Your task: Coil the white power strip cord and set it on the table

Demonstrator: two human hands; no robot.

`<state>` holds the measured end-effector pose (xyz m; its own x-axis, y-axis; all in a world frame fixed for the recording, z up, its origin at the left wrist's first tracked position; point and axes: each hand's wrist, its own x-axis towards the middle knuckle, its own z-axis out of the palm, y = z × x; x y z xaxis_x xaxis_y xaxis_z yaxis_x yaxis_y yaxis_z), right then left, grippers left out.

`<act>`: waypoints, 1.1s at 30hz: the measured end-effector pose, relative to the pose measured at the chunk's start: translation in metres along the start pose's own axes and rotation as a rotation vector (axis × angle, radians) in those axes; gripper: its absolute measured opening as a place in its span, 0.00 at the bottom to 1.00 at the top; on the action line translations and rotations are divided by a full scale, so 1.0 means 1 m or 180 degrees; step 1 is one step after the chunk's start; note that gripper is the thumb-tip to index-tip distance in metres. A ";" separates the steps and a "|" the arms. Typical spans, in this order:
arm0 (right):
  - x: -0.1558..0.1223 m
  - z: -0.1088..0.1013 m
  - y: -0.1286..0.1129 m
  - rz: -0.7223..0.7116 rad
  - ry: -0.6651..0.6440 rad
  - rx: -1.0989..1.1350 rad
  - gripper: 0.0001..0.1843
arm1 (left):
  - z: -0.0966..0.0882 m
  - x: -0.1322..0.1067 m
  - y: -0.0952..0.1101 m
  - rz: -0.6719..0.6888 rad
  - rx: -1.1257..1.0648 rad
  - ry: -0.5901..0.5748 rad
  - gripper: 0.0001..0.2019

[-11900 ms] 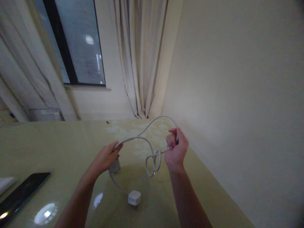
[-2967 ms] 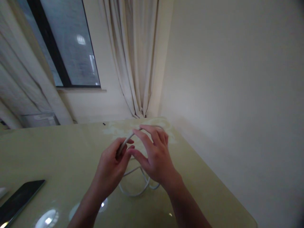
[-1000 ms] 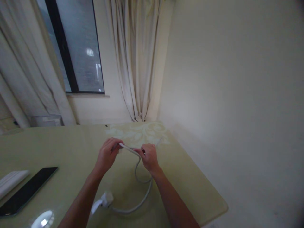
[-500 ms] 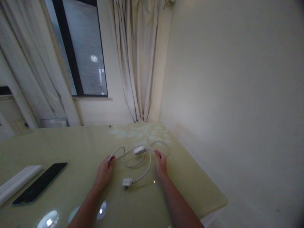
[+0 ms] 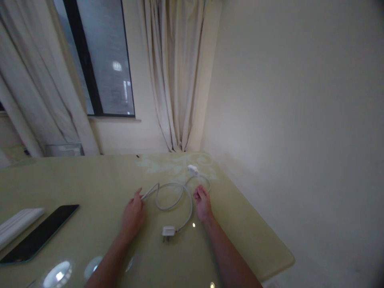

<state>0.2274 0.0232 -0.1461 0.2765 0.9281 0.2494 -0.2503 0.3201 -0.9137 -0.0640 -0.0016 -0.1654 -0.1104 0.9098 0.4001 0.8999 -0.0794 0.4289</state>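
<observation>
Cord (image 5: 191, 204), white and thin, lies loose on the table (image 5: 75, 180), between the 2 hands and a little beyond them. It makes 2 slack loops: 1 larger loop in the middle and 1 smaller loop farther off, toward the wall (image 5: 285, 100). At the near end sits a white plug (image 5: 168, 231), flat on the glossy top, about midway between the 2 forearms. At the far end a small white connector (image 5: 193, 169) rests on the pale flower pattern near the table's far corner.

Left hand (image 5: 133, 212) lies palm down on the table with its fingers stretched forward. Its fingertips meet the cord where a bend of it rises off the surface; I cannot tell whether they pinch the cord or only touch it.

Right hand (image 5: 203, 204) also rests on the table, fingers loosely bent, closed on nothing. The small far loop curves just beyond its fingertips, and the long run down to the plug passes just beside it on the inner side.

Far to the left a dark phone (image 5: 39, 233) lies flat, with a white slab (image 5: 18, 225) beside it, both well apart from the cord. Behind the table hang pale curtains (image 5: 177, 80) on either side of a dark window (image 5: 102, 60).
</observation>
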 end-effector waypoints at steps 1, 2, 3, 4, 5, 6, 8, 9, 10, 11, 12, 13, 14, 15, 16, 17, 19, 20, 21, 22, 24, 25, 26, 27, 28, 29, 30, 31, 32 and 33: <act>0.000 0.000 0.000 0.0003 -0.0026 -0.0040 0.27 | 0.001 0.002 -0.002 -0.0048 -0.0096 0.0099 0.28; -0.001 0.000 0.001 0.0001 -0.0057 -0.0087 0.26 | 0.001 0.003 -0.004 -0.0021 -0.0138 0.0243 0.28; -0.001 -0.001 0.001 -0.0008 -0.0090 -0.0138 0.27 | 0.000 0.002 -0.004 0.0067 -0.0122 0.0439 0.30; -0.002 -0.001 0.001 -0.0021 -0.0124 -0.0190 0.27 | -0.002 0.001 -0.001 0.0186 -0.0066 0.0677 0.32; -0.003 -0.001 0.002 -0.0037 -0.0162 -0.0242 0.28 | -0.005 -0.003 0.003 0.0319 0.0000 0.0948 0.34; -0.004 -0.001 0.002 -0.0051 -0.0199 -0.0289 0.28 | -0.008 -0.008 0.010 0.0478 0.0045 0.1223 0.35; -0.005 0.000 0.001 -0.0066 -0.0274 -0.0370 0.29 | -0.015 -0.022 0.030 0.0969 -0.0005 0.1564 0.35; -0.006 0.000 0.001 -0.0060 -0.0311 -0.0398 0.29 | -0.017 -0.031 0.042 0.1387 -0.0116 0.1534 0.32; -0.006 0.000 0.001 -0.0046 -0.0354 -0.0420 0.30 | -0.017 -0.039 0.055 0.1909 -0.0244 0.1285 0.29; -0.007 0.001 0.001 -0.0033 -0.0395 -0.0437 0.32 | -0.015 -0.047 0.067 0.2379 -0.0308 0.0832 0.26; -0.007 0.002 0.001 -0.0030 -0.0440 -0.0459 0.34 | -0.012 -0.054 0.078 0.2672 -0.0296 0.0371 0.22; -0.007 0.002 0.002 -0.0042 -0.0486 -0.0493 0.36 | -0.007 -0.059 0.086 0.2798 -0.0244 0.0040 0.20; -0.007 0.003 0.002 -0.0072 -0.0538 -0.0544 0.37 | -0.002 -0.061 0.092 0.2742 -0.0177 -0.0074 0.19; -0.007 0.003 0.003 -0.0123 -0.0601 -0.0619 0.36 | 0.004 -0.062 0.096 0.2653 -0.0083 -0.0090 0.15; -0.007 0.004 0.004 -0.0200 -0.0670 -0.0710 0.35 | 0.009 -0.061 0.096 0.2559 -0.0018 -0.0095 0.10; -0.008 0.005 0.005 -0.0290 -0.0751 -0.0807 0.34 | 0.013 -0.058 0.095 0.2418 0.0024 -0.0065 0.09; -0.010 0.007 0.007 -0.0468 -0.0927 -0.0966 0.30 | 0.018 -0.049 0.088 0.2104 0.0092 0.0077 0.10; -0.011 0.008 0.008 -0.0542 -0.1003 -0.1013 0.28 | 0.019 -0.045 0.085 0.1940 0.0127 0.0175 0.11; -0.013 0.009 0.008 -0.0593 -0.1073 -0.1042 0.27 | 0.019 -0.041 0.083 0.1793 0.0177 0.0277 0.11; -0.014 0.010 0.008 -0.0618 -0.1149 -0.1061 0.25 | 0.019 -0.037 0.081 0.1664 0.0240 0.0366 0.12; -0.018 0.012 0.007 -0.0625 -0.1328 -0.1083 0.22 | 0.018 -0.031 0.081 0.1455 0.0394 0.0485 0.15; -0.019 0.012 0.005 -0.0631 -0.1402 -0.1097 0.21 | 0.018 -0.028 0.082 0.1382 0.0470 0.0526 0.16; -0.021 0.012 0.004 -0.0649 -0.1452 -0.1113 0.20 | 0.017 -0.026 0.083 0.1341 0.0538 0.0560 0.18; -0.022 0.012 0.003 -0.0680 -0.1483 -0.1129 0.20 | 0.017 -0.023 0.083 0.1335 0.0590 0.0592 0.19; -0.024 0.011 0.001 -0.0721 -0.1496 -0.1152 0.19 | 0.017 -0.022 0.083 0.1368 0.0619 0.0624 0.20; -0.025 0.010 0.000 -0.0765 -0.1506 -0.1189 0.19 | 0.017 -0.020 0.082 0.1440 0.0620 0.0648 0.20; -0.026 0.010 -0.001 -0.0809 -0.1529 -0.1237 0.18 | 0.017 -0.019 0.081 0.1532 0.0595 0.0670 0.20; -0.027 0.009 -0.002 -0.0851 -0.1575 -0.1291 0.18 | 0.018 -0.019 0.080 0.1624 0.0557 0.0698 0.20; -0.028 0.009 -0.004 -0.0891 -0.1624 -0.1351 0.18 | 0.018 -0.018 0.078 0.1704 0.0512 0.0733 0.20; -0.028 0.009 -0.004 -0.0929 -0.1674 -0.1418 0.19 | 0.019 -0.018 0.076 0.1765 0.0466 0.0778 0.20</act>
<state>0.2122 -0.0028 -0.1462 -0.2339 0.8215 0.5201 0.1957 0.5638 -0.8024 0.0147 -0.0165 -0.1551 0.3121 0.6281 0.7127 0.8975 -0.4411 -0.0043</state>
